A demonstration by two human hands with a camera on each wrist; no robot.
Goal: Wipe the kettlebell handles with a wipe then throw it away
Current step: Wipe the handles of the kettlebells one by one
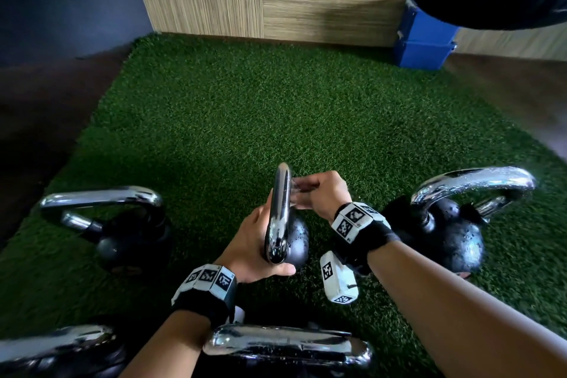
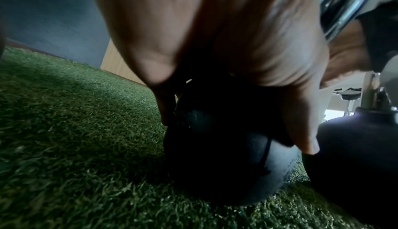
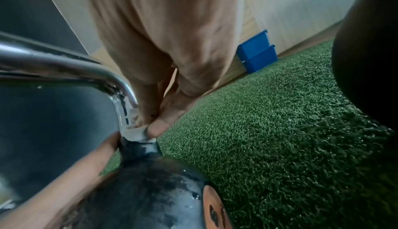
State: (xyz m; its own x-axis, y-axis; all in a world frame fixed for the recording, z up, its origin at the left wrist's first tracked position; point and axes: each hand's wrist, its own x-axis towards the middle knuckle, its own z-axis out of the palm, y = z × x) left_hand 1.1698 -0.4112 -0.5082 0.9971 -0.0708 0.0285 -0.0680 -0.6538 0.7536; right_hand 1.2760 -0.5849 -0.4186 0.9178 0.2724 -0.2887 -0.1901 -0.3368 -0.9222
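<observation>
- Wiping in progress on the middle kettlebell [image 1: 291, 239], standing on the green turf [image 1: 276, 107].
- Right hand [image 1: 319, 193] pinching a small white wipe [image 3: 134, 132] between thumb and fingertips, pressing it against the lower bend of the chrome handle [image 1: 280, 209], just above where the handle joins the black ball.
- Left hand [image 1: 257, 242] steadying the same kettlebell: fingers and thumb curled down around the black ball, just beneath the handle's near end.
- Judging progress: wipe still in use, so the throwing away not yet done; blue bin [image 1: 425, 43] standing well beyond the fingers, against the wooden wall.
- Droplets showing on the right kettlebell [image 1: 454, 224] and on this one, possibly meaning wiping already done there, though hard telling wet from reflections.
- Left kettlebell [image 1: 122, 224] and two more handles at the near edge: wiped or not, impossible telling.
- Likely left: finishing this handle, any remaining handles, then binning the wipe.
</observation>
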